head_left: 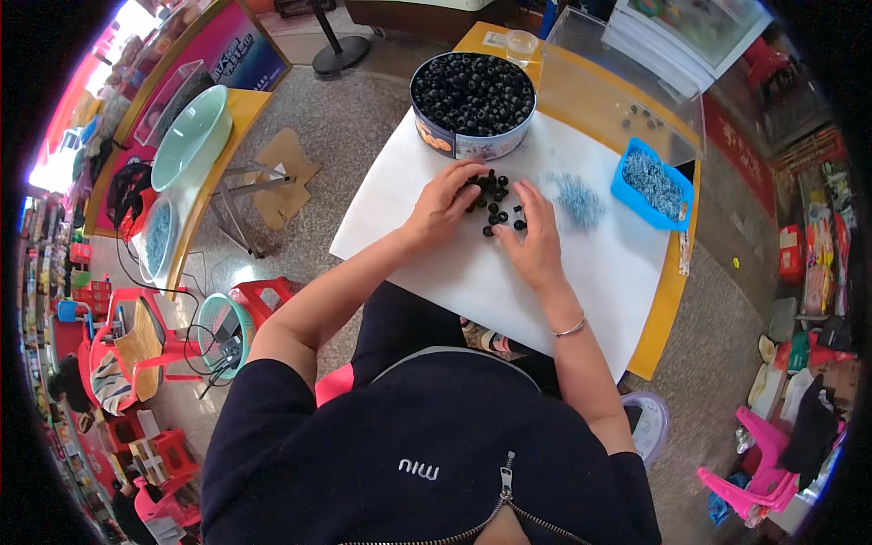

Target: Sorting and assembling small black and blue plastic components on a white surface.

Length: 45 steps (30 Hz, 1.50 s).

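Small black beads (495, 202) lay in a loose cluster on the white sheet (472, 272) — round, glossy, some touching, a few strays apart — just before the round tin.

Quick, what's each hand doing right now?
Left hand: fingers curled on the small black beads; grip cannot be told.
Right hand: open, resting beside them.

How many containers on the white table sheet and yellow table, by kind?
Round metal tin of black beads: 1
Blue plastic tray of small silver parts: 1
Clear plastic box: 1
Small clear cup: 1
Total: 4
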Motion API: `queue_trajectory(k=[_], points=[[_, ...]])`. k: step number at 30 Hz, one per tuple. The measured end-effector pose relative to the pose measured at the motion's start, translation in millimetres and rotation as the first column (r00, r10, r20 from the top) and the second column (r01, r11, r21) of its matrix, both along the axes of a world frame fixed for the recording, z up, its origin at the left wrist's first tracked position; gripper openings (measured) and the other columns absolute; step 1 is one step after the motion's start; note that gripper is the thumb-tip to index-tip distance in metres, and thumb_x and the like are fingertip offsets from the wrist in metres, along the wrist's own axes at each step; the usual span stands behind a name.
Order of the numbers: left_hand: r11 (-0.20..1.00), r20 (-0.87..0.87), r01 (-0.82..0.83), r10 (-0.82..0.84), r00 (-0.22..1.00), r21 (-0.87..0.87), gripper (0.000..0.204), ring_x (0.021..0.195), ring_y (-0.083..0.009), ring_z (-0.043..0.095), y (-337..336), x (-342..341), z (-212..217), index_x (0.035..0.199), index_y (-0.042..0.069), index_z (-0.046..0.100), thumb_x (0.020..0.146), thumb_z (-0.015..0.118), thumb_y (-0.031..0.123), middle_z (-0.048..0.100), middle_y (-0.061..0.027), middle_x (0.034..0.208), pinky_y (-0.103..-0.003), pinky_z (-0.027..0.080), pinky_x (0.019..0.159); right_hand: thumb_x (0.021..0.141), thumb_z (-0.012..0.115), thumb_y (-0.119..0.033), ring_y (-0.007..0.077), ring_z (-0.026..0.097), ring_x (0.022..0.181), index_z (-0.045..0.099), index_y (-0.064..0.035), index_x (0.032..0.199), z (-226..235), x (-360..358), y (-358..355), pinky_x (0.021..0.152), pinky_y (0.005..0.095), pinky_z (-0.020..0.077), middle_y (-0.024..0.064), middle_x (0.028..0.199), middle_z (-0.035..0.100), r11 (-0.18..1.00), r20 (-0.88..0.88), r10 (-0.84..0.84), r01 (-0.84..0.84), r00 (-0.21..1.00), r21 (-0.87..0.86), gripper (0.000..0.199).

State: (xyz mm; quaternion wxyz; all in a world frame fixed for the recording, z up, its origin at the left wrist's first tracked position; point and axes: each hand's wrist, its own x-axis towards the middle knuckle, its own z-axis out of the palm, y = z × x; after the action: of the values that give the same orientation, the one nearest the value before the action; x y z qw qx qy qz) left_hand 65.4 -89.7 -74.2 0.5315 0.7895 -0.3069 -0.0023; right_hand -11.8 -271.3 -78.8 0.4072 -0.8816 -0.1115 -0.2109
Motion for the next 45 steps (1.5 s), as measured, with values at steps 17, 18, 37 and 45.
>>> queue_trajectory(k=[17, 18, 37, 45], points=[[0.849, -0.344, -0.422, 0.311, 0.886, -0.318, 0.029, 0.112, -0.0146, 0.047, 9, -41, -10, 0.121, 0.000, 0.054, 0.100, 0.043, 0.017, 0.055, -0.0055, 0.121, -0.028, 0.035, 0.100, 0.081, 0.058, -0.001, 0.0323, 0.051, 0.116, 0.050, -0.0019, 0.122, -10, 2, -6, 0.096, 0.0376, 0.0428, 0.0162, 0.127, 0.053, 0.986, 0.004, -0.056, 0.055, 0.998, 0.160, 0.042], [0.844, -0.360, -0.436, 0.321, 0.876, -0.311, 0.028, 0.111, -0.0146, 0.048, 10, -42, -11, 0.120, 0.000, 0.054, 0.100, 0.044, 0.017, 0.055, -0.0053, 0.119, -0.028, 0.036, 0.099, 0.082, 0.058, -0.001, 0.0319, 0.051, 0.115, 0.051, -0.0019, 0.122, -11, 2, -6, 0.096, 0.0374, 0.0432, 0.0160, 0.126, 0.054, 0.985, 0.009, -0.065, 0.063, 0.998, 0.163, 0.040], [0.848, 0.044, -0.361, 0.374, 0.926, 0.388, 0.035, 0.080, -0.0271, 0.061, 15, -55, 4, 0.117, 0.004, 0.054, 0.084, 0.062, 0.009, 0.055, -0.0159, 0.109, -0.036, 0.050, 0.074, 0.088, 0.053, -0.002, 0.0216, 0.061, 0.100, 0.058, 0.0024, 0.109, -8, -3, -6, 0.088, 0.0312, 0.0485, 0.0129, 0.112, 0.061, 0.942, -0.051, -0.131, 0.140, 0.990, 0.304, 0.022], [0.855, 0.123, -0.325, 0.302, 0.945, 0.403, 0.030, 0.089, -0.0301, 0.061, 2, -42, 16, 0.111, 0.004, 0.059, 0.083, 0.064, 0.011, 0.055, -0.0156, 0.112, -0.037, 0.049, 0.078, 0.083, 0.057, 0.000, 0.0282, 0.060, 0.101, 0.060, 0.0005, 0.102, -10, -2, -9, 0.084, 0.0346, 0.0502, 0.0145, 0.109, 0.062, 0.954, 0.011, -0.147, 0.138, 0.989, 0.266, 0.019]])
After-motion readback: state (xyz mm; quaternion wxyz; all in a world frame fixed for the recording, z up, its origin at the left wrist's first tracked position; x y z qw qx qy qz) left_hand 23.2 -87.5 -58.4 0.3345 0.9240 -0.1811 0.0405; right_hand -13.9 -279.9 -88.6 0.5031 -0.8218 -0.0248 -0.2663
